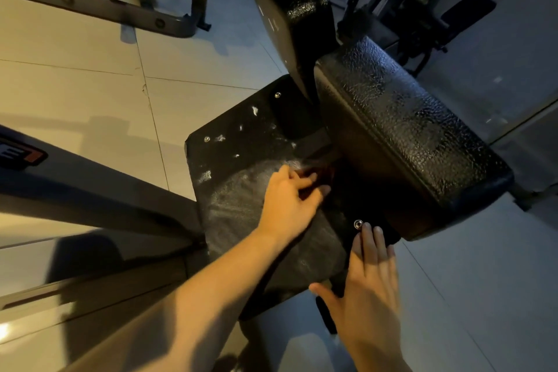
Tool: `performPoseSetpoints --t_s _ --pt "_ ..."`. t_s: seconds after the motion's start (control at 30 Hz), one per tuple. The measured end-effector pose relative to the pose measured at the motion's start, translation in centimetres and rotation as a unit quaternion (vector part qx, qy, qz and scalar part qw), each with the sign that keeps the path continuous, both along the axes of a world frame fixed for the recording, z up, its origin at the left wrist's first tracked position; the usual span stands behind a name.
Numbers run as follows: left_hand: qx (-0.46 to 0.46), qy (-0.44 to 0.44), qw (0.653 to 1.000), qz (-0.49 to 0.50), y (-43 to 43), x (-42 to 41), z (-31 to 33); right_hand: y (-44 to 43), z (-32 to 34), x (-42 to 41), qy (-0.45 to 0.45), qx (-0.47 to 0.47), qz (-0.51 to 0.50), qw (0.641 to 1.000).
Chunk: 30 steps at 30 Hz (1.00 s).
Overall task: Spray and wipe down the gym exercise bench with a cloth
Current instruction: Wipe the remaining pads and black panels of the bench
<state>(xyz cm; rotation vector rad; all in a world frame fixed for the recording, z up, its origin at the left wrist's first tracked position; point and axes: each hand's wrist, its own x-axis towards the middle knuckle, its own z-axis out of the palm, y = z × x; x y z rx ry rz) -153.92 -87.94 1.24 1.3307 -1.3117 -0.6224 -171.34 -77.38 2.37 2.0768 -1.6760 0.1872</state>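
Observed left grip [287, 202] on seat pad [229, 199], fingers curled near gap below back pad [407, 130]; blurred, cannot tell whether holding anything. Noted right grip [373, 278] flat, fingers straight, resting at pad's near corner just beside rivet [358, 223]. Recorded white spray flecks [255, 110] on pad's far side, above tiled floor [90, 93].
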Motion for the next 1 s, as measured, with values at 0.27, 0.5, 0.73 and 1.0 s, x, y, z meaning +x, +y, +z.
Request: performPoseSetpoints --t_s 0.27,0.5,0.73,1.0 --pt "-0.001 0.047 0.995 0.087 -3.1 -0.1 0.4 -0.1 0.2 0.0 0.009 0.015 -0.013 1.0" --pt "-0.011 0.074 0.996 0.057 -1.5 -3.7 1.0 0.0 0.3 0.1 -0.009 0.032 -0.008 0.999" --pt "-0.077 0.004 0.997 -0.009 -1.6 -2.8 0.6 -0.1 0.4 0.1 -0.009 0.037 -0.01 0.999" --pt "0.122 0.085 0.977 0.151 0.1 7.3 -6.4 0.6 0.3 0.3 -0.025 0.039 -0.012 0.999"
